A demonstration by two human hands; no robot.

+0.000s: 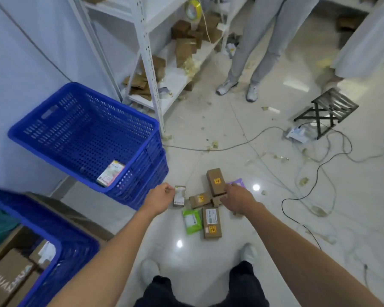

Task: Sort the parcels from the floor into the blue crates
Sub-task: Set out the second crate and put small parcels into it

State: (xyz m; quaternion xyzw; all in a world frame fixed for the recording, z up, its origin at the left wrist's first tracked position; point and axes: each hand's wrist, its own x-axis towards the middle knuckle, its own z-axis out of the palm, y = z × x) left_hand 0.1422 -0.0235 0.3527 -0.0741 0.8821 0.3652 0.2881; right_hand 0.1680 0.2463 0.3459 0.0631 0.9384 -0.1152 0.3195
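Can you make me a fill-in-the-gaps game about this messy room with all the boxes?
The ____ hand pinches the small white box. The squashy packet on the floor is ____. The far blue crate has just ____ box inside. Missing words: left, green, one.

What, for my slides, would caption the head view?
Left hand pinches a small white box, right hand reaches brown parcels on the floor beside blue crates.
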